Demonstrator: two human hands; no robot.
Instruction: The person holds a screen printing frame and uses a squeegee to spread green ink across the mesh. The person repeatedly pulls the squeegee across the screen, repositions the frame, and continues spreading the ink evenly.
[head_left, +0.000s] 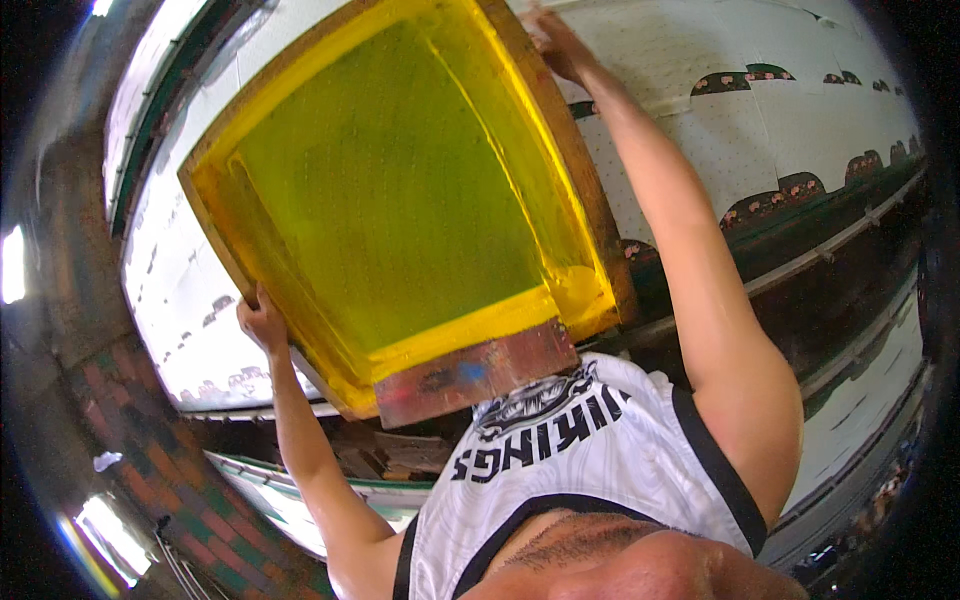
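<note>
A large screen printing frame (pixel 390 190) with yellow-green mesh and yellow-coated inner borders is tilted in front of my body. Around its near left edge, my left hand (pixel 264 322) is closed, the thumb on top of the wooden rail. At the far right rail is my right hand (pixel 556 45), arm stretched out; its fingers are closed against the frame's outer edge and partly blurred. A paint-stained reddish wooden board (pixel 478 374) lies along the frame's near end, close to my shirt. The frame's underside is hidden.
Beneath the frame runs a long table with white dotted fabric (pixel 640 170), printed with dark floral patches (pixel 775 198) on the right. A metal rail (pixel 830 250) follows its near edge. Another white-covered table (pixel 870 370) stands at the lower right. Brick-patterned flooring (pixel 160 470) shows at left.
</note>
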